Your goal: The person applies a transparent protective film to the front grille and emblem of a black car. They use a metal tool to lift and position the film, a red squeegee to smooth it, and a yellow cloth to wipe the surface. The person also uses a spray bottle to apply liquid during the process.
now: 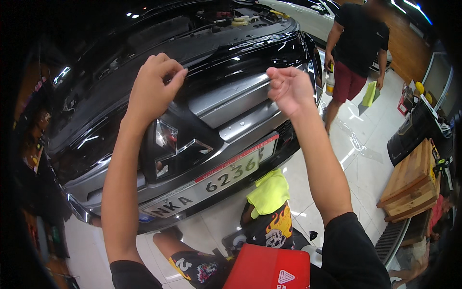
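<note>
Both of my hands are raised over the front of a black car. My left hand (156,86) is closed in a pinch above the three-pointed chrome emblem (166,137). Over the right end of the silver grille bar (236,101), my right hand (291,91) has its fingers curled in and thumb pressed to them. What either pinch holds is too thin or clear to make out. Droplets dot the grille bars. Below them sits the licence plate (216,180). A yellow-green cloth (269,192) lies over my right leg, and a red box-like object (264,269) is close against my body.
A person (358,43) stands at the right with a spray bottle (330,83) and a yellow-green cloth (369,94). Clear sheet material (349,137) lies on the tiled floor. Farther right are a black bin (406,137) and a wooden crate (409,178). A white car (308,21) stands behind.
</note>
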{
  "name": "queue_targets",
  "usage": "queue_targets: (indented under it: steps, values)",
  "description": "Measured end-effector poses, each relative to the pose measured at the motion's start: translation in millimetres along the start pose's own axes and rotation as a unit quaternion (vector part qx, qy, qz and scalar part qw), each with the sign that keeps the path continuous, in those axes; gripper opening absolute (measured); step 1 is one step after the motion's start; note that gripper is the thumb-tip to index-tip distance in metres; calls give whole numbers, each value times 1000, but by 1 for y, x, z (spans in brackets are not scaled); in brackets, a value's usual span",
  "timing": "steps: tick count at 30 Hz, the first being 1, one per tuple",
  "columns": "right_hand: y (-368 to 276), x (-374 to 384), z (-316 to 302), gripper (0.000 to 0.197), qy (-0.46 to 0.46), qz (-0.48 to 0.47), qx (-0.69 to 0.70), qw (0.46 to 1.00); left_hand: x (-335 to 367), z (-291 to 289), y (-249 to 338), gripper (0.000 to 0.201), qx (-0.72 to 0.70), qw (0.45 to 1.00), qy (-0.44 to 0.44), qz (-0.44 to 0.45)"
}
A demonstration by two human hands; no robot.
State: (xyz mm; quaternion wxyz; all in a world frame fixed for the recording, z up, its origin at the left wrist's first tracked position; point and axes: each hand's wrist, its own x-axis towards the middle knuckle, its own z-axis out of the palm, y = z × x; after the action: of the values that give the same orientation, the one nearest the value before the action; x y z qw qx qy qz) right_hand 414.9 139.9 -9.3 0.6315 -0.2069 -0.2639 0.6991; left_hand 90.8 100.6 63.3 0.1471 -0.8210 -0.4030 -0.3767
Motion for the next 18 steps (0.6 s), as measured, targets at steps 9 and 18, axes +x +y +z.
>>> queue_targets:
  steps: [9,18]
  values:
    - [32,-35,-4,49,-46,15,-5,999,69,109,73,24,270,932,-37,239]
    - [9,-30,-13,41,-54,30,49,997,86,125,75,8,209,954,-49,209]
